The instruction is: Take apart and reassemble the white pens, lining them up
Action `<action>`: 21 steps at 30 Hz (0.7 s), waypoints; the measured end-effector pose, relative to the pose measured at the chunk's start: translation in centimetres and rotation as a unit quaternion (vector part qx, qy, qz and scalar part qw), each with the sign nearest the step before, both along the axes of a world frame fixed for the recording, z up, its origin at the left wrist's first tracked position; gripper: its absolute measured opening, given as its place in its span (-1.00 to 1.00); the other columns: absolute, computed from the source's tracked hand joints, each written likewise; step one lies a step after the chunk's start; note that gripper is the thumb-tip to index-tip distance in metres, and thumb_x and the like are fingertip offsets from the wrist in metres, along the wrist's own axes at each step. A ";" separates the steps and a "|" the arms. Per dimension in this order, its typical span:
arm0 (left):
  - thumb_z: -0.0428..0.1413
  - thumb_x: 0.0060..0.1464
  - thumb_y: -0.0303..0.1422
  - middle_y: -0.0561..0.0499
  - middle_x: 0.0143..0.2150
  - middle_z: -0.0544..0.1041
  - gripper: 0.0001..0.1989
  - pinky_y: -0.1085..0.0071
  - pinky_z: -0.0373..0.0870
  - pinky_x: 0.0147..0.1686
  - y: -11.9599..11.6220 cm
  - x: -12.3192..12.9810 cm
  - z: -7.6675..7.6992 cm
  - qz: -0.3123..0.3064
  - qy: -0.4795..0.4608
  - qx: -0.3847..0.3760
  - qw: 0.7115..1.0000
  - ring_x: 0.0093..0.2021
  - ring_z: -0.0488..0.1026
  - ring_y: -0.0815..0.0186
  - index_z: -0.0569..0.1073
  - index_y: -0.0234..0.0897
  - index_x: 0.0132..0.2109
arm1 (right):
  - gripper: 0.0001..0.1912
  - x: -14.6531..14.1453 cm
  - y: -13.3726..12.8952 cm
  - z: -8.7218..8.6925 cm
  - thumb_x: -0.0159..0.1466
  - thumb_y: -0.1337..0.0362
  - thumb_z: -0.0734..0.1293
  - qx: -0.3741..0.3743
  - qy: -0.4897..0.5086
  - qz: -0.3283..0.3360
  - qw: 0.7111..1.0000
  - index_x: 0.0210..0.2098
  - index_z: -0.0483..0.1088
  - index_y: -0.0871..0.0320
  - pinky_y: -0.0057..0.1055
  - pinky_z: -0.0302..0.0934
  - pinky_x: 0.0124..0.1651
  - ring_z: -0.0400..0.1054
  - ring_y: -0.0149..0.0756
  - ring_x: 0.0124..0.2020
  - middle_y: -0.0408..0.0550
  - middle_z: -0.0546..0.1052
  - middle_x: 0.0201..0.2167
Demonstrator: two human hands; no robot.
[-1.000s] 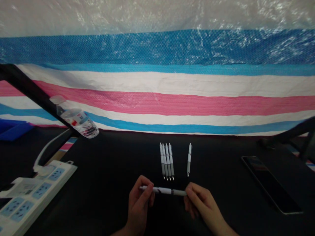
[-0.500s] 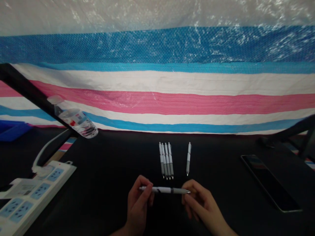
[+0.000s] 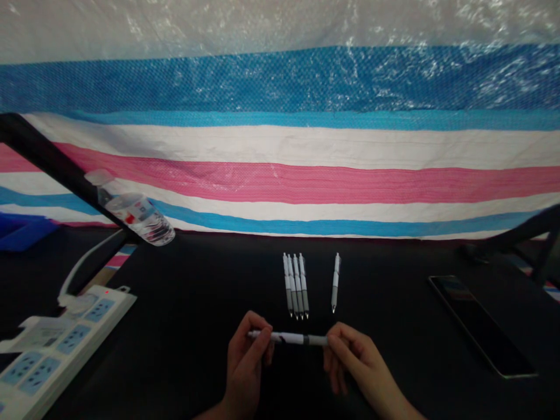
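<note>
A white and grey pen (image 3: 291,338) lies level between my two hands, above the black table (image 3: 196,303). My left hand (image 3: 250,353) pinches its white push-button end between thumb and fingers. At the other end, my right hand (image 3: 352,356) has thumb and forefinger closed on the grey grip, which hides the tip. Beyond my hands, several matching pens (image 3: 296,286) lie side by side in a row, tips toward me. One more such pen (image 3: 335,283) lies apart, to the right of that row.
On the right lies a dark phone (image 3: 481,326). A white power strip (image 3: 65,344) with a plugged-in cable sits at the left. Behind it a clear water bottle (image 3: 142,219) leans by a black bar (image 3: 56,163). A striped sheet (image 3: 280,181) hangs along the back.
My right thumb and forefinger have closed over the pen's tip end, covering the tip that showed before. My left hand and the pens on the table stay put.
</note>
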State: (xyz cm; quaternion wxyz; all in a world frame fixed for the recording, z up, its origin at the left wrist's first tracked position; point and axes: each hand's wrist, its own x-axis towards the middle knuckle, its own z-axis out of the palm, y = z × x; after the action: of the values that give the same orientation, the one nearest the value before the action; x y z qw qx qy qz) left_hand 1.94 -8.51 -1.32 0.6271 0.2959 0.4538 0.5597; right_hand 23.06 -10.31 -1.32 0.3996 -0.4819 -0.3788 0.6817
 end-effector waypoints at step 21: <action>0.40 -0.09 -0.16 0.16 -0.55 0.27 -0.65 0.55 0.16 -0.60 1.3 -0.4 1.9 0.071 -0.014 -0.006 0.997 -0.57 0.16 0.47 0.46 -0.30 -0.45 | -0.74 1.2 -0.9 -0.1 0.19 0.12 0.50 0.043 0.089 -0.217 0.971 -0.34 0.40 0.12 -0.54 0.07 -0.63 0.26 -0.42 -0.69 -0.22 0.45 -0.65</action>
State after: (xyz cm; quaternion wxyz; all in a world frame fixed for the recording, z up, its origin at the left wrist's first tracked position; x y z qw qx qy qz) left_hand 1.51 -7.17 0.59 0.5941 0.2509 0.4680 0.6042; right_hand 24.26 -11.17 -1.46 0.5907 -0.4718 -0.2572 0.6019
